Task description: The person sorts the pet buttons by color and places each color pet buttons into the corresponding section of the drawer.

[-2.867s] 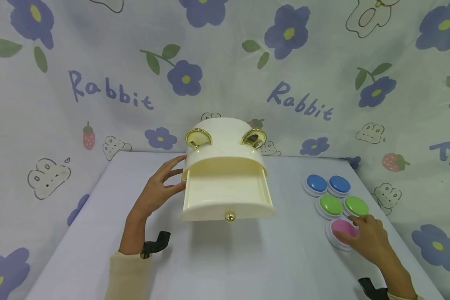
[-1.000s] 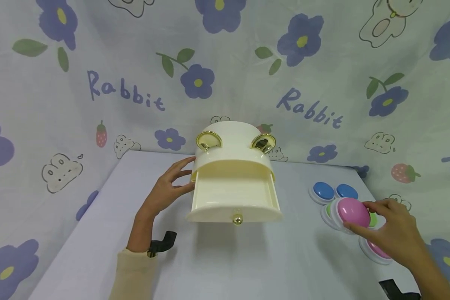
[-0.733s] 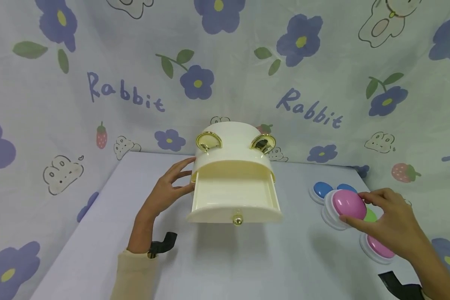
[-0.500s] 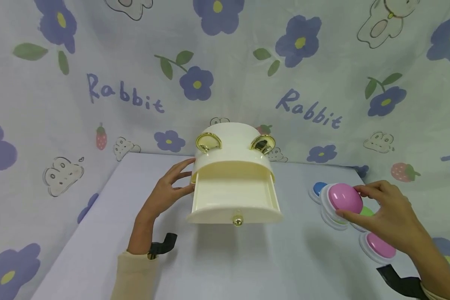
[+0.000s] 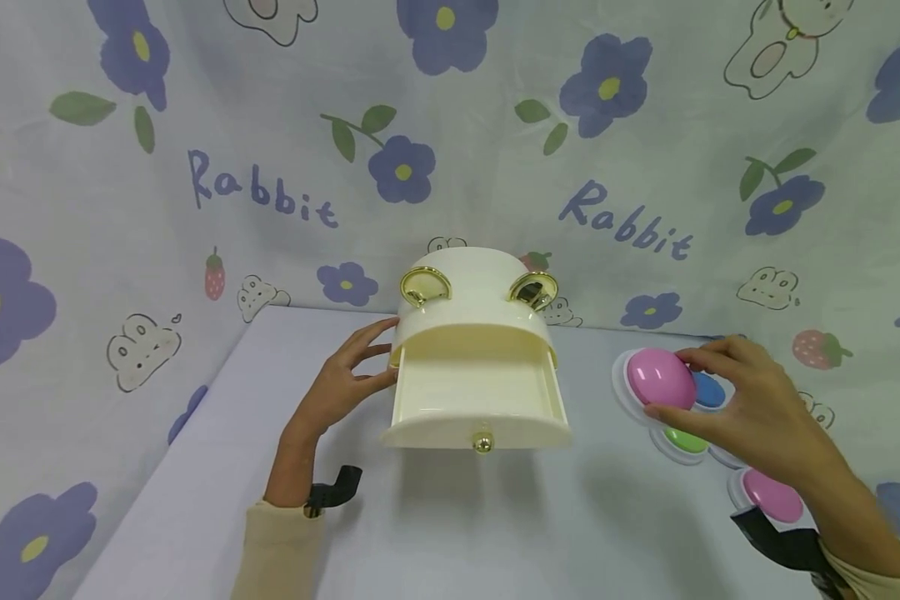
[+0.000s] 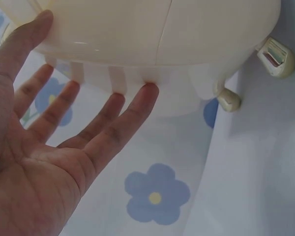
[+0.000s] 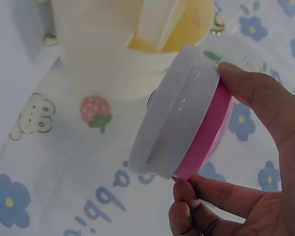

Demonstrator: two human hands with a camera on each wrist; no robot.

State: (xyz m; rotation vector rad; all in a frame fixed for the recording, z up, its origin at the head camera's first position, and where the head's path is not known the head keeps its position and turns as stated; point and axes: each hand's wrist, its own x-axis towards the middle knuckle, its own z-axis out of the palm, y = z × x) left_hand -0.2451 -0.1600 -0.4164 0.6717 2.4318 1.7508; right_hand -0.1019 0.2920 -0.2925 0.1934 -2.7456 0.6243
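My right hand (image 5: 757, 412) pinches a pink-domed push button (image 5: 662, 379) by its edge, thumb on one side and fingers on the other. In the right wrist view, the button's white base (image 7: 162, 113) faces the cream box and is tilted. At the centre stands that cream storage box (image 5: 474, 292), with two gold-rimmed round pieces on its front. Its drawer (image 5: 480, 383) is pulled out, bare inside, with a gold knob (image 5: 483, 442). The fingertips of my left hand (image 5: 337, 387) touch the box's left side, fingers spread, as the left wrist view also shows.
On the right of the white table (image 5: 487, 533) lie more push buttons: a second pink one (image 5: 772, 496), a green one (image 5: 686, 440) and a blue one (image 5: 708, 390), partly hidden by the right hand. A flower-printed cloth (image 5: 480, 167) hangs behind.
My right hand has picked up a pink push button from the table and carried it up and leftward, past the green and blue ones. The left hand stays on the box.
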